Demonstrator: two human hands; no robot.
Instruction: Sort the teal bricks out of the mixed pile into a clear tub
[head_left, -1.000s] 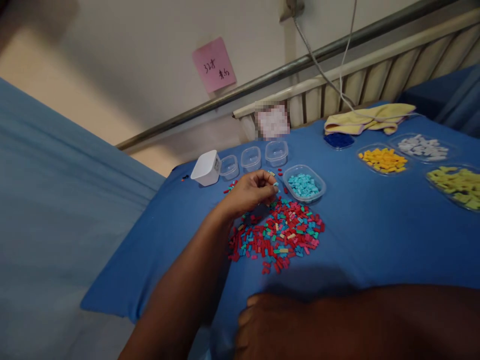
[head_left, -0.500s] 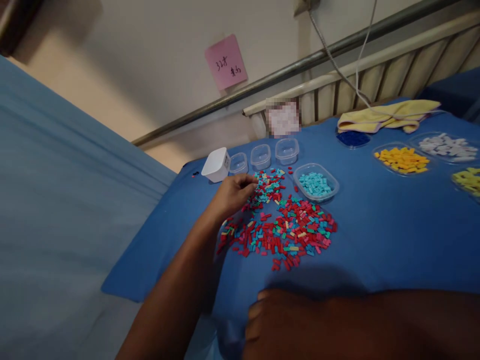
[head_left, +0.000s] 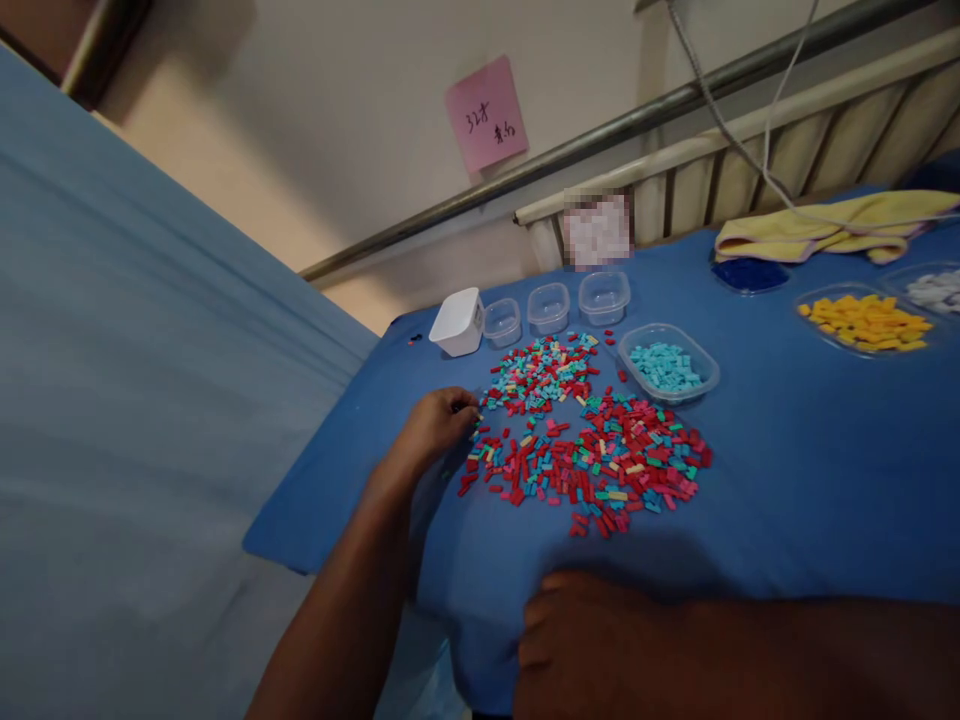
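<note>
My left hand (head_left: 442, 425) is at the left edge of a heap of small building bricks (head_left: 536, 375) in red, light blue, green and cream. Its fingers are curled together in a pinch; whatever is between them is too small or hidden to make out. A second, mostly red spread of bricks (head_left: 600, 455) lies nearer to me. My right hand (head_left: 559, 625) rests in shadow near the front, its fingers folded and no object visible in it. To the right of the bricks stands a clear tub (head_left: 712, 385) holding light blue bricks.
Behind the bricks stand a white box (head_left: 457, 322) and three clear tubs, one at the back (head_left: 604, 295). Farther right are orange pieces (head_left: 862, 322), white pieces (head_left: 937, 292), a dark blue tub (head_left: 750, 275) and a yellow cloth (head_left: 832, 232). A blue curtain (head_left: 150, 350) hangs on the left.
My left hand has drawn back from the upper heap, moving left and towards me. The view has shifted, so the scene sits farther right. My right hand stays folded near the front.
</note>
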